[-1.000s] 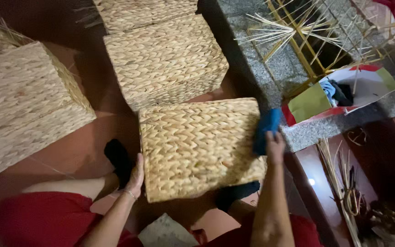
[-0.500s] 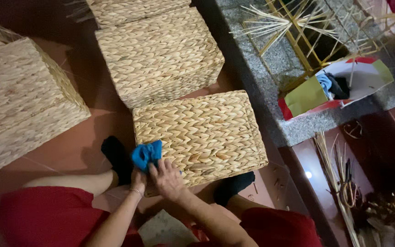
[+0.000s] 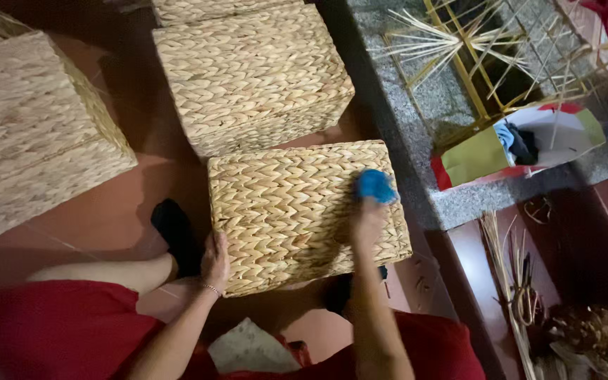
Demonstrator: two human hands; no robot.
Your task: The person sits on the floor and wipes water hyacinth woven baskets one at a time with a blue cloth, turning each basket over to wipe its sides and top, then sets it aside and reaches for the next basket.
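From the head camera, looking down over the person's lap, a rectangular woven basket lies bottom-up or side-up between the knees, its long axis running left to right across the view and tilted a little, the far right corner higher in the frame than the near left one. The right hand rests on the upper right part of that woven face, fingers curled closed over a blue cloth that sticks out just beyond the knuckles and touches the weave near the far right edge; the cloth is blurred, so how much of it is bunched inside the fist I cannot tell. The left hand sits at the near left corner of the same basket, palm against its side and fingers wrapped loosely around the edge, holding nothing but the basket itself. So the cloth lies away from the body and to the right, on the right hand's side, with most of the basket's face stretching leftward from it toward the left hand. A second woven basket stands just beyond, nearly touching the first one's far edge, and a third woven basket sits well apart at the left. On the grey stone ledge to the right rests an open paper bag.
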